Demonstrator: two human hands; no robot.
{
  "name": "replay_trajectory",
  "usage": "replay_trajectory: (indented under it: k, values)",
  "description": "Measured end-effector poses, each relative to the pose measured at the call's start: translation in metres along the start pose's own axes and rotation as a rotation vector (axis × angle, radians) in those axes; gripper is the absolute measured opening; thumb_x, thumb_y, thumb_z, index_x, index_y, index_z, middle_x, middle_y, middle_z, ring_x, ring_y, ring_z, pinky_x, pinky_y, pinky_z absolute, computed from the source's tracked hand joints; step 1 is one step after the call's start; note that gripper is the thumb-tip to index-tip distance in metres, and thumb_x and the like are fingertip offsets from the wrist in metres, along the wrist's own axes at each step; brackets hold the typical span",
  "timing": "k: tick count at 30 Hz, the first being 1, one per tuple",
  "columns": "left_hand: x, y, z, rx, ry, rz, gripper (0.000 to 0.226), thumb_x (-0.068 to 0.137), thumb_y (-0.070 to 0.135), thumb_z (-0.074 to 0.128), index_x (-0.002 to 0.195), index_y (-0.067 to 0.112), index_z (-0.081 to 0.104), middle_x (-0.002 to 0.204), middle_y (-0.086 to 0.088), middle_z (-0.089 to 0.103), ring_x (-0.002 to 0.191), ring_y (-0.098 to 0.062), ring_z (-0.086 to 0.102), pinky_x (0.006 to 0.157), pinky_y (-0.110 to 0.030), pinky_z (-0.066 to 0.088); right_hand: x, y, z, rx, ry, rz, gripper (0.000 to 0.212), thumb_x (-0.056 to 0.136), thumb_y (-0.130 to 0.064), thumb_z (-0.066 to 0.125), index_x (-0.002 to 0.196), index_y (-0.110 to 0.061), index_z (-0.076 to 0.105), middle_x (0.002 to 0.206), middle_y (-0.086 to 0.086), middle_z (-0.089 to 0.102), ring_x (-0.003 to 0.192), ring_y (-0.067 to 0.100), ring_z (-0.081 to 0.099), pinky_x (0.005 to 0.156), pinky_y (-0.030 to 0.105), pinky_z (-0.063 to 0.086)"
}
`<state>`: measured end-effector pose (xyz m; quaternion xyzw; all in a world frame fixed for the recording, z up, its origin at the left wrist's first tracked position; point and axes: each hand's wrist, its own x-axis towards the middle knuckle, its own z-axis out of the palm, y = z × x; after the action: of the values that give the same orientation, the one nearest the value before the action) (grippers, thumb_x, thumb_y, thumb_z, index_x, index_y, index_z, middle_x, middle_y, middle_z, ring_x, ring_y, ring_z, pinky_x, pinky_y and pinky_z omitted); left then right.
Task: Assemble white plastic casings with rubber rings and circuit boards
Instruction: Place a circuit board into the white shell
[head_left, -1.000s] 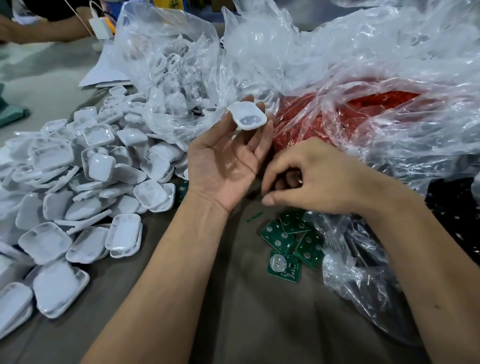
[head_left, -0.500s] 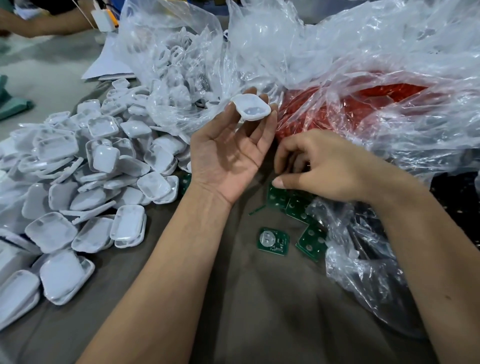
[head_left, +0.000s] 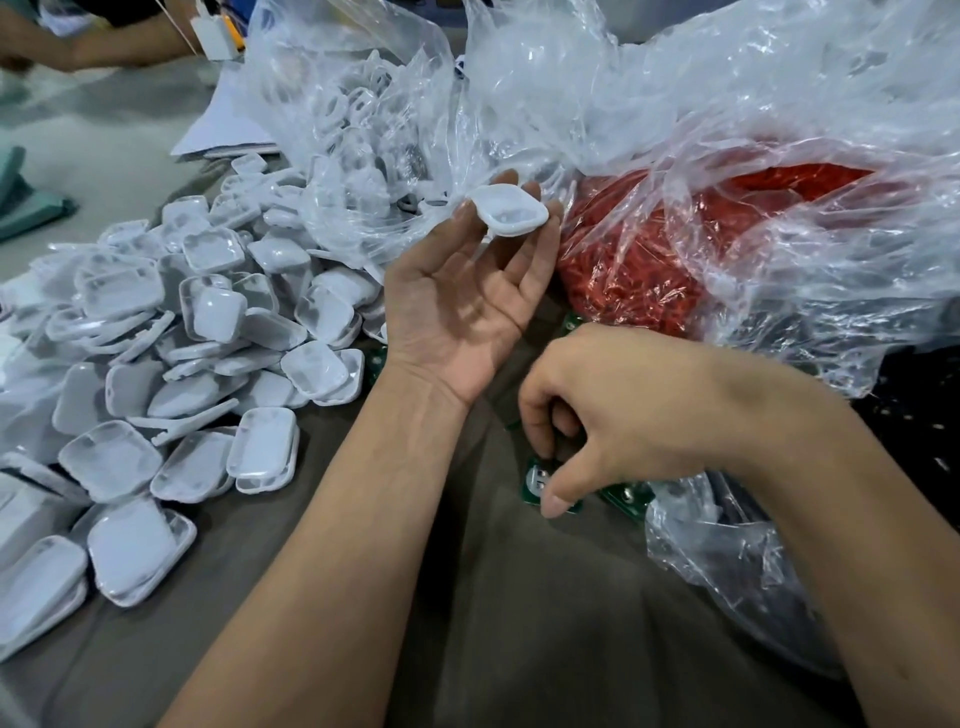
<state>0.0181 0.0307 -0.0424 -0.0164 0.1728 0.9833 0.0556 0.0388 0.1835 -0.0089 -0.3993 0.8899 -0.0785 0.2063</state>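
My left hand (head_left: 457, 306) is raised palm up and pinches a white plastic casing (head_left: 509, 210) between thumb and fingertips, its hollow side facing me. My right hand (head_left: 613, 415) reaches down to the table with its fingers curled, thumb and forefinger closing on a green circuit board (head_left: 537, 480) with a round silver part. More green boards (head_left: 626, 493) lie just right of it, partly under my hand. A clear bag of red rubber rings (head_left: 675, 244) sits behind my hands.
A big heap of white casings (head_left: 208, 332) covers the table's left side. Clear plastic bags (head_left: 363, 119) with more white parts stand at the back, and crumpled plastic (head_left: 727, 561) lies at the right. Another person's arm (head_left: 78, 47) rests at the far left.
My right hand has come down and toward me from beside the red bag onto the circuit board. My left hand has kept the casing raised.
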Motion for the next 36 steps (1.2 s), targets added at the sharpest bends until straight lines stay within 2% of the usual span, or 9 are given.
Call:
replay_trajectory:
  k: [6, 9, 10, 12, 15, 18, 26, 30, 36]
  values:
    - [0.002, -0.001, -0.004, 0.016, -0.014, 0.006, 0.046, 0.086, 0.012, 0.059, 0.131, -0.001, 0.057, 0.118, -0.019, 0.064, 0.109, -0.035, 0.064, 0.095, -0.039, 0.058, -0.005, 0.017, -0.008, 0.420, 0.050, -0.160, 0.033, 0.083, -0.021, 0.088, 0.071, -0.017, 0.057, 0.063, -0.008, 0.057, 0.053, 0.005, 0.046, 0.054, 0.018, 0.039]
    - [0.002, -0.003, -0.004, 0.013, -0.001, 0.002, 0.043, 0.083, 0.010, 0.063, 0.124, -0.004, 0.064, 0.114, -0.022, 0.069, 0.101, -0.036, 0.069, 0.097, -0.041, 0.057, -0.014, 0.033, -0.017, 0.783, 0.106, -0.340, 0.030, 0.092, -0.006, 0.076, 0.075, -0.012, 0.052, 0.091, 0.014, 0.072, 0.062, 0.035, 0.051, 0.054, 0.039, 0.043]
    - [0.000, -0.003, -0.005, 0.016, 0.001, -0.002, 0.042, 0.082, 0.010, 0.063, 0.122, -0.004, 0.065, 0.112, -0.022, 0.070, 0.098, -0.036, 0.071, 0.097, -0.042, 0.057, -0.015, 0.038, -0.019, 0.895, 0.182, -0.390, 0.027, 0.093, -0.006, 0.073, 0.077, -0.012, 0.053, 0.098, 0.019, 0.073, 0.060, 0.038, 0.050, 0.050, 0.041, 0.042]
    - [-0.001, -0.003, -0.005, 0.016, -0.015, -0.019, 0.040, 0.086, 0.008, 0.060, 0.124, -0.004, 0.063, 0.111, -0.024, 0.071, 0.094, -0.036, 0.073, 0.090, -0.042, 0.060, -0.013, 0.045, -0.019, 1.080, 0.405, -0.430, 0.019, 0.094, -0.008, 0.071, 0.084, -0.014, 0.056, 0.099, 0.021, 0.074, 0.056, 0.024, 0.048, 0.044, 0.025, 0.039]
    - [0.000, -0.004, -0.002, 0.030, -0.011, -0.029, 0.050, 0.091, 0.005, 0.055, 0.139, -0.004, 0.053, 0.121, -0.025, 0.066, 0.102, -0.038, 0.071, 0.091, -0.042, 0.060, -0.005, 0.053, -0.015, 1.313, 0.684, -0.333, 0.014, 0.096, -0.010, 0.069, 0.095, -0.013, 0.055, 0.098, 0.019, 0.077, 0.054, 0.013, 0.052, 0.045, 0.016, 0.037]
    - [0.005, -0.007, -0.003, 0.064, -0.007, -0.014, 0.058, 0.090, 0.000, 0.054, 0.148, -0.003, 0.046, 0.135, -0.026, 0.060, 0.121, -0.039, 0.063, 0.095, -0.044, 0.059, 0.002, 0.058, -0.010, 1.362, 0.836, -0.212, 0.008, 0.094, -0.011, 0.071, 0.099, -0.009, 0.065, 0.094, 0.016, 0.072, 0.059, 0.013, 0.053, 0.048, 0.017, 0.039]
    - [0.004, -0.011, -0.004, 0.192, -0.094, -0.004, 0.039, 0.095, -0.006, 0.049, 0.134, -0.004, 0.054, 0.120, -0.023, 0.069, 0.107, -0.034, 0.071, 0.100, -0.045, 0.056, 0.002, 0.054, -0.012, 1.452, 1.010, -0.100, 0.015, 0.096, -0.004, 0.068, 0.111, -0.001, 0.069, 0.082, 0.013, 0.069, 0.061, 0.015, 0.056, 0.044, 0.018, 0.037]
    - [0.004, -0.011, -0.005, 0.206, -0.098, 0.024, 0.047, 0.092, -0.004, 0.055, 0.138, -0.005, 0.051, 0.119, -0.021, 0.067, 0.108, -0.031, 0.070, 0.100, -0.043, 0.056, 0.002, 0.050, -0.013, 1.511, 1.025, -0.073, 0.013, 0.097, 0.000, 0.063, 0.109, 0.001, 0.069, 0.083, 0.010, 0.070, 0.065, 0.015, 0.060, 0.050, 0.018, 0.042]
    - [0.006, -0.015, -0.006, 0.282, -0.092, 0.047, 0.032, 0.082, -0.014, 0.060, 0.111, -0.003, 0.065, 0.109, -0.021, 0.071, 0.105, -0.032, 0.071, 0.094, -0.038, 0.060, -0.001, 0.055, -0.015, 1.482, 0.989, -0.050, 0.024, 0.095, 0.006, 0.063, 0.115, -0.002, 0.072, 0.091, 0.022, 0.066, 0.069, 0.016, 0.060, 0.058, 0.020, 0.047]
